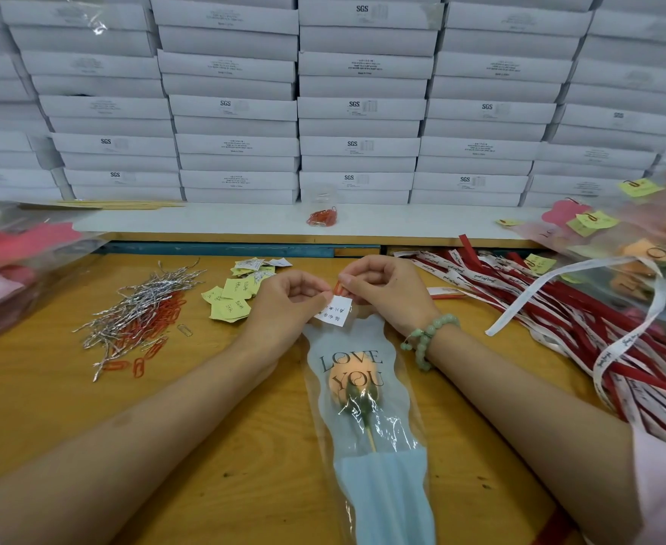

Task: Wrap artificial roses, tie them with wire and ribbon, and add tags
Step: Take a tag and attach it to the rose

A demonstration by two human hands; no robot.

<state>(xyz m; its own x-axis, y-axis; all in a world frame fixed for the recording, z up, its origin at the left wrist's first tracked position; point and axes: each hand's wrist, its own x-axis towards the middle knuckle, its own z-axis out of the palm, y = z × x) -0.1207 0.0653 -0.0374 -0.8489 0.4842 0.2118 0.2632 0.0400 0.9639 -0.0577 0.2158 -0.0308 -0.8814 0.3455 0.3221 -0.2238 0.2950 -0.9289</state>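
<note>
The wrapped rose [357, 381] lies mid-tabletop [244, 426], its sleeve cut off at the bottom edge. At its top the left hand [288, 304] pinches a white tag [333, 314], writing unreadable. The right hand [382, 293] pinches a red paper clip [338, 287], mostly hidden. Bare wood flanks both forearms, between wire ties [138, 308] and ribbons [559, 308].

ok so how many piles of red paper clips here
2: a big pile among the silver wire ties; a small pile on the white shelf by the clear cup. Others may be hidden.
</note>
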